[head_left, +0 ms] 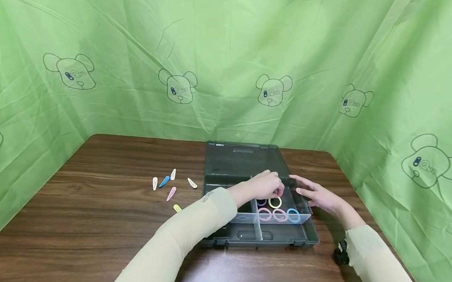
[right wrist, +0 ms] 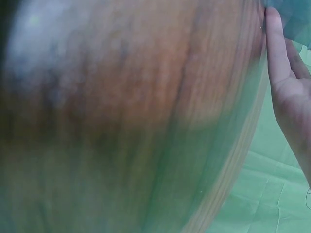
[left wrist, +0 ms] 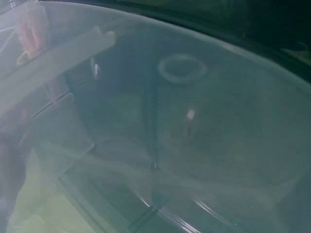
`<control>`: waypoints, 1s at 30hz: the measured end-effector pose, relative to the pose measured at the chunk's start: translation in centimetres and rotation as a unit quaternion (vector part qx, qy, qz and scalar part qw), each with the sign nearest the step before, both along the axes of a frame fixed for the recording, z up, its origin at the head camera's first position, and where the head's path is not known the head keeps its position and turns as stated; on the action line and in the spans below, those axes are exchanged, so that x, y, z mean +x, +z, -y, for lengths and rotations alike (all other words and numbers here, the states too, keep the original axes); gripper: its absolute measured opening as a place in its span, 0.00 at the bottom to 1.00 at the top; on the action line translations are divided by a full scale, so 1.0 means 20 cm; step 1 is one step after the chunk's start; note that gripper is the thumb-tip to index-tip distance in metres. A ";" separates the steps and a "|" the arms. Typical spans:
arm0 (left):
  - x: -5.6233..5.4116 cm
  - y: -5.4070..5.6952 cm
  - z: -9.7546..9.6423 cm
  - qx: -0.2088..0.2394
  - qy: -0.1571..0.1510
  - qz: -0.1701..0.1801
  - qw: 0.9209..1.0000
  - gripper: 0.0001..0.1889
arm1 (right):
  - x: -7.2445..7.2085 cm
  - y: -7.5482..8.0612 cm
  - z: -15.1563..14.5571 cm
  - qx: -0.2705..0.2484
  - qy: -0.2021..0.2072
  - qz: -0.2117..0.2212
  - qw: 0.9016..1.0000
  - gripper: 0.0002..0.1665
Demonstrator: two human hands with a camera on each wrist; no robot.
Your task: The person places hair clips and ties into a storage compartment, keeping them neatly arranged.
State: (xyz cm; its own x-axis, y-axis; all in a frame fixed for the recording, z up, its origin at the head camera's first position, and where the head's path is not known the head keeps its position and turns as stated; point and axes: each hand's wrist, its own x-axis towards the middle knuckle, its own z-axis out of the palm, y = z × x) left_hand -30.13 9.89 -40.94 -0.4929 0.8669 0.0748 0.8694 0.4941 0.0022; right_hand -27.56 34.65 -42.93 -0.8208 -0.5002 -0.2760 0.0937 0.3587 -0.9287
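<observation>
A grey see-through plastic box (head_left: 282,240) with its lid (head_left: 244,160) folded back stands on the table. My left hand (head_left: 263,187) reaches into its right half and pinches a yellow hair tie (head_left: 274,202) in curled fingers. Two pink hair ties (head_left: 280,215), a blue hair tie (head_left: 293,215) and a partly hidden purple hair tie (head_left: 261,202) lie around it. Beside the box's right wall, my right hand (head_left: 322,198) rests its outstretched fingers against the edge. The right wrist view shows that hand (right wrist: 294,92) with straight fingers at the plastic.
Several snap hair clips lie on the wooden table (head_left: 113,203) left of the box, among them a blue clip (head_left: 164,181), a pink clip (head_left: 171,193) and a yellow clip (head_left: 176,208). Clear dividers (head_left: 258,226) part the box. Green cloth (head_left: 222,52) surrounds the table.
</observation>
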 end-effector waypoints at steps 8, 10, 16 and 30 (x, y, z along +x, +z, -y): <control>0.00 0.00 0.01 0.011 0.002 -0.003 1.000 0.03 | 0.00 0.00 0.00 0.001 0.001 0.002 1.000 0.34; 0.00 0.00 0.01 0.018 0.002 -0.003 1.000 0.04 | 0.00 0.00 0.00 0.001 0.001 0.002 1.000 0.34; -0.01 0.03 0.03 0.038 0.001 0.012 0.999 0.04 | 0.00 0.00 0.00 0.008 -0.004 0.004 1.000 0.34; 0.06 0.21 0.14 0.044 0.015 0.049 0.998 0.07 | 0.00 0.00 0.01 0.011 -0.014 0.008 1.000 0.34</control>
State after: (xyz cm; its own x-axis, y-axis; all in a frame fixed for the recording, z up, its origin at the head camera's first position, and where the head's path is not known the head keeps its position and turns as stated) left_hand -28.88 7.02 -36.67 -0.5264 0.8444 0.0990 0.8481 0.5133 0.1312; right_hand -27.46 34.45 -42.83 -0.8295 -0.4710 -0.3002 0.1195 0.3753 -0.9192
